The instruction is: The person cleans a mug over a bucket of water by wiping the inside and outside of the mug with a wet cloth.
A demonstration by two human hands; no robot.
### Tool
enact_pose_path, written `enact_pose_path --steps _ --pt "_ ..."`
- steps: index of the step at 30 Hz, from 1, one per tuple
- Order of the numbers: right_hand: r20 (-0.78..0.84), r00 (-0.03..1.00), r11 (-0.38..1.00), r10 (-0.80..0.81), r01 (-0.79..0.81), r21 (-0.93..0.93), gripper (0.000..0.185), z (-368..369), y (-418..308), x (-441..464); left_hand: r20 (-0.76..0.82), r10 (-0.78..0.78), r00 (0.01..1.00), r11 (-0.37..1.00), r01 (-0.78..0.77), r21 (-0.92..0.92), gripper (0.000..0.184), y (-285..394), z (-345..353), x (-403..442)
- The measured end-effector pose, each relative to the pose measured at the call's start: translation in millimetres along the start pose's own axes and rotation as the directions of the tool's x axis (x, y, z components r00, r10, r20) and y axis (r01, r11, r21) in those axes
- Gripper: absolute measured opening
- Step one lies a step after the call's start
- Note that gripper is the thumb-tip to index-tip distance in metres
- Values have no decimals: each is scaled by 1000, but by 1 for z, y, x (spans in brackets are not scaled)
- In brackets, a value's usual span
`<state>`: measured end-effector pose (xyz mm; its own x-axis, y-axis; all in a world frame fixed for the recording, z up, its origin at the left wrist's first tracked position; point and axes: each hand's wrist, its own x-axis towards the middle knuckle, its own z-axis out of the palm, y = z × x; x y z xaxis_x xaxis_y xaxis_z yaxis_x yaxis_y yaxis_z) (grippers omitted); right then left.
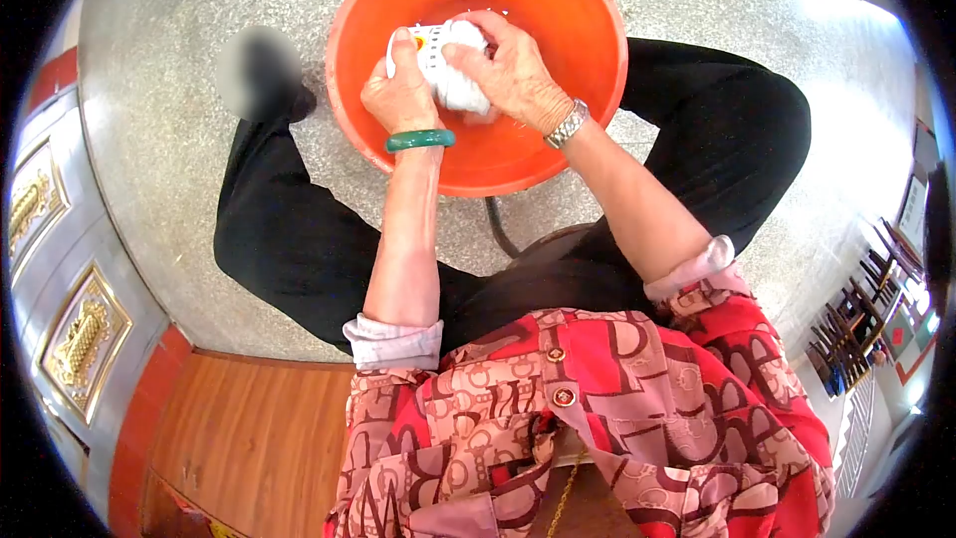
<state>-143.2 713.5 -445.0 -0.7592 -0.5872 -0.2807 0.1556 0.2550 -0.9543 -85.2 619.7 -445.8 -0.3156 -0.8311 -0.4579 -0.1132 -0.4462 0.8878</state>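
An orange basin point(558, 0) stands on the speckled floor between my legs. Inside it, both hands hold a white object point(432, 59) with rows of dark slots and a small red and yellow mark. My left hand point(400, 90), below a green bangle, grips the object's left end, thumb on top. White cloth-like material point(463, 90) is bunched against its right side. Over that material lies my right hand point(513, 75), fingers curled round it, a metal watch on the wrist. The fingertips underneath are hidden.
A dark curved leg or tube point(501, 229) shows just below the basin. Wooden flooring point(249, 428) lies at the lower left beside a door with gold ornaments point(85, 339). Stacked dark chairs point(856, 324) stand at the far right. My knees flank the basin.
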Motion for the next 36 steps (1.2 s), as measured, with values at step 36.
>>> enact_pose_path --steps 36 --pt "194 941 960 278 -277 -35 40 1 -6 19 79 149 986 983 -156 95 31 -12 -4 -7"
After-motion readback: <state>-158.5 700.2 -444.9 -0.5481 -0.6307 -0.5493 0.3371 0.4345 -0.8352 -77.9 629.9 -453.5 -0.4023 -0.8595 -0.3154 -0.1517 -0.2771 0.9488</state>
